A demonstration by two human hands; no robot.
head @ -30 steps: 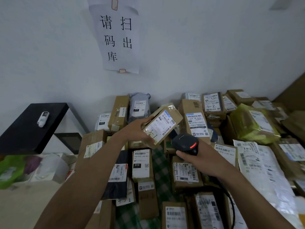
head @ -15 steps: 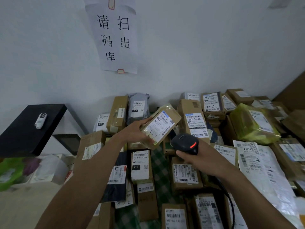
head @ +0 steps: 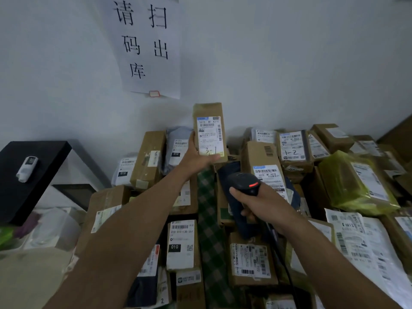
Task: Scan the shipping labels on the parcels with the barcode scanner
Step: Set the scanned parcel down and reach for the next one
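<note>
At frame centre the left hand (head: 197, 158) grips a brown parcel (head: 209, 130) upright, its label (head: 209, 136) facing the camera; lower right, the right hand (head: 263, 204) clasps the black scanner (head: 244, 182).

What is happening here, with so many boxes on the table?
A person is scanning parcels. The left hand holds a small brown parcel upright above the pile, its shipping label, hand-marked 3-1, facing the camera. The right hand grips a black barcode scanner with a red light showing, lower and to the right, apart from the parcel. Many other labelled parcels lie heaped below.
</note>
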